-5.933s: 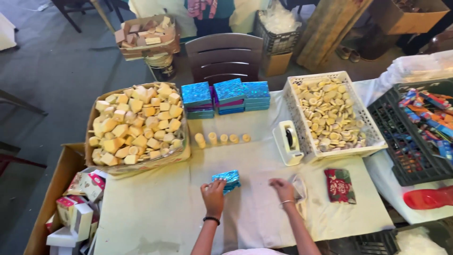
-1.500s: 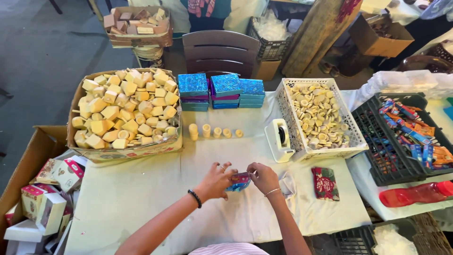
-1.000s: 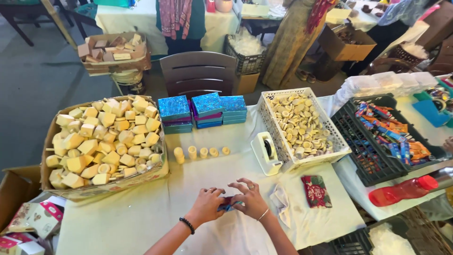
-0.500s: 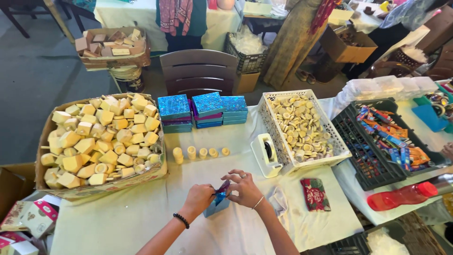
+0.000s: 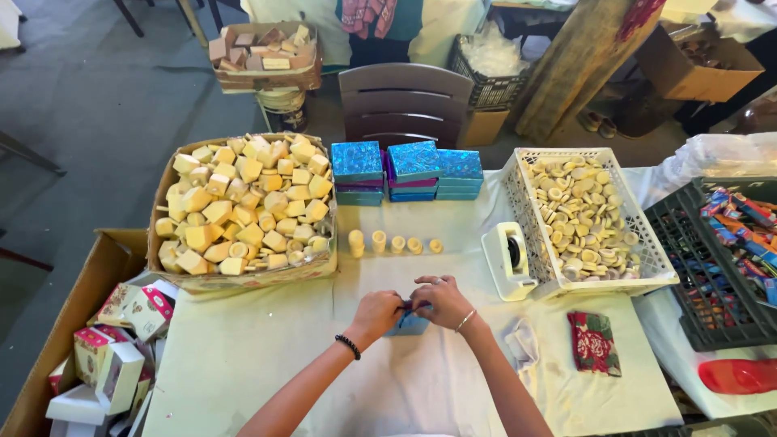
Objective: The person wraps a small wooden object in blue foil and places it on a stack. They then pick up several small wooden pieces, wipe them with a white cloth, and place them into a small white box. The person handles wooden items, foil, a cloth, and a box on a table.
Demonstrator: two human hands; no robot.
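Note:
My left hand point(image 5: 376, 313) and my right hand point(image 5: 441, 301) meet over a small shiny blue box point(image 5: 410, 324) lying on the white-covered table point(image 5: 243, 364). Both hands pinch the box at its top; only its lower edge shows beneath the fingers. A black band circles my left wrist and a thin bracelet my right. Beyond the hands stands a short row of small cream cylinders point(image 5: 394, 243), and behind that, three stacks of blue and purple boxes point(image 5: 409, 171).
A cardboard tray of yellow blocks point(image 5: 243, 206) sits at left, a white basket of round cream pieces point(image 5: 579, 218) at right with a white tape dispenser point(image 5: 508, 257) beside it. A red patterned cloth point(image 5: 592, 343) lies at right. A black crate point(image 5: 728, 259) and a carton of printed boxes point(image 5: 113, 348) flank the table.
The camera view has shifted a little. My hands have kept working on the blue box, which has dropped lower and is now mostly covered by my fingers.

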